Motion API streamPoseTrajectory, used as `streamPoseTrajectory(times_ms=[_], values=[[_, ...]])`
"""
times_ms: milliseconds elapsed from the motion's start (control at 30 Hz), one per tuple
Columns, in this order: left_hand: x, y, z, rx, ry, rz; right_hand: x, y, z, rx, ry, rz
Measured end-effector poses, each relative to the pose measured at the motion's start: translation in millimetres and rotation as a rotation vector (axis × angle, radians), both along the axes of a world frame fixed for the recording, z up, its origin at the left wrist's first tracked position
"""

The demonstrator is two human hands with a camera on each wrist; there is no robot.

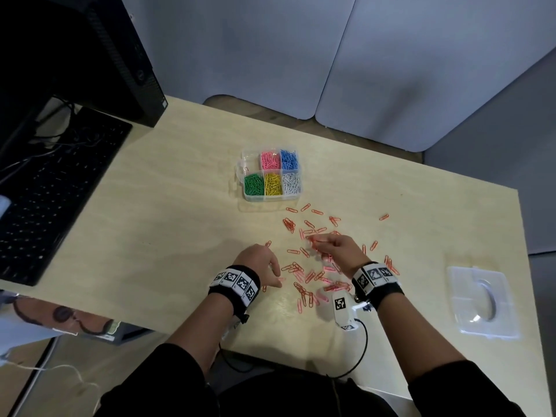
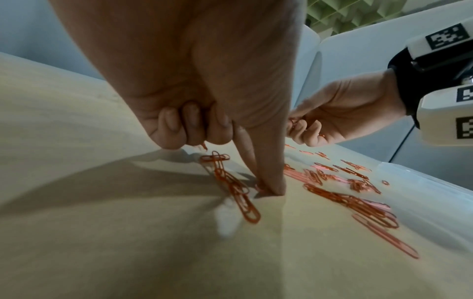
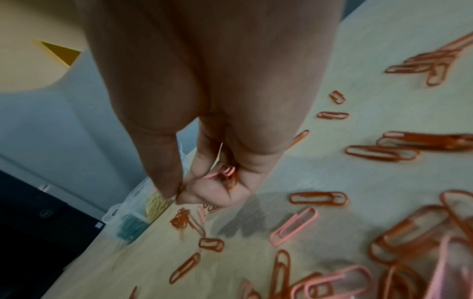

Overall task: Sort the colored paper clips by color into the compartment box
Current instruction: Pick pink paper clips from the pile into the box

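The clear compartment box (image 1: 249, 197) stands at the table's middle with pink, blue, green, yellow and white clips sorted; its top-left cell (image 1: 250, 162) holds one red clip. Orange-red and pink paper clips (image 1: 307, 278) lie scattered in front of it. My left hand (image 1: 278, 281) is at the pile's left edge. Its thumb and index tips (image 2: 271, 182) pinch a clip (image 2: 259, 187) against the table, and its other fingers are curled. My right hand (image 1: 316, 243) hovers over the pile's middle and holds several clips (image 3: 225, 174) in its curled fingers, with thumb and index pinched together.
The box's clear lid (image 1: 478, 302) lies near the right table edge. A black keyboard (image 1: 54, 191) and a computer tower (image 1: 90, 55) fill the left side. Grey partition panels (image 1: 301, 55) stand behind the table. Cables hang at the front edge.
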State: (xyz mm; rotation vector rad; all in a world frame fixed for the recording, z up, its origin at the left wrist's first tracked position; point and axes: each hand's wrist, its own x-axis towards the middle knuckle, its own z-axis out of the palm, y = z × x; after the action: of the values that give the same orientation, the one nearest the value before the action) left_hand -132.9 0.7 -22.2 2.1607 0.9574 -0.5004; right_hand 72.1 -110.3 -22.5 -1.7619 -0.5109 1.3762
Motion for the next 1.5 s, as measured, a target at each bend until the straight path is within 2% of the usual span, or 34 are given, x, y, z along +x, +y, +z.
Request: streamPoseTrajectory(times_ms=[167, 233, 300, 333, 467, 600, 700, 800, 867, 967, 1000, 1033, 1067, 1133, 1167, 1233, 1367, 1433, 1500], values=[[-3, -11, -1, -0.015, -0.007, 0.024, 4, -4, 8, -0.057, -0.099, 0.132], [-5, -15, -2, -0.008, -0.047, 0.051, 7, 0, 5, -0.051, -0.037, 0.120], [-5, -20, -3, 0.001, -0.125, 0.111, 10, 10, 2, -0.059, -0.061, 0.094], [-5, -21, -4, -0.009, -0.165, 0.147, 11, 17, -2, -0.063, -0.132, 0.099], [-9, -20, -4, -0.152, -0.302, 0.340, 2, 46, -13, -0.099, -0.644, 0.249], [-14, -19, -1, -0.161, -0.392, 0.463, -8, 61, -23, -0.134, -0.777, 0.244], [-15, -18, -1, -0.142, -0.396, 0.507, -6, 59, -27, -0.135, -0.782, 0.292], [-14, -18, -1, -0.130, -0.344, 0.466, 2, 47, -26, -0.125, -0.728, 0.281], [-10, -21, 0, -0.137, -0.339, 0.445, 7, 36, -20, -0.111, -0.625, 0.177], [-1, -27, 2, -0.127, -0.367, 0.382, 4, 17, -5, -0.052, -0.328, -0.070], [2, -29, 1, -0.135, -0.374, 0.351, 0, 11, -1, -0.051, -0.263, -0.084], [5, -31, 1, -0.147, -0.382, 0.308, -4, 4, 2, -0.077, -0.276, -0.017], [7, -33, 0, -0.150, -0.388, 0.259, -9, -4, 4, -0.127, -0.342, 0.122], [10, -36, -4, -0.124, -0.390, 0.181, -21, -18, 5, -0.241, -0.565, 0.412], [11, -36, -6, -0.105, -0.372, 0.146, -27, -23, 4, -0.266, -0.673, 0.471], [12, -35, -9, -0.048, -0.322, 0.061, -36, -31, 2, -0.225, -0.758, 0.457], [10, -32, -18, 0.097, -0.238, -0.187, -32, -41, -3, -0.157, -0.763, 0.371], [14, -29, -18, 0.110, -0.224, -0.212, -20, -47, -5, -0.163, -0.736, 0.264], [18, -26, -16, 0.122, -0.210, -0.224, -7, -52, -5, -0.185, -0.752, 0.235]])
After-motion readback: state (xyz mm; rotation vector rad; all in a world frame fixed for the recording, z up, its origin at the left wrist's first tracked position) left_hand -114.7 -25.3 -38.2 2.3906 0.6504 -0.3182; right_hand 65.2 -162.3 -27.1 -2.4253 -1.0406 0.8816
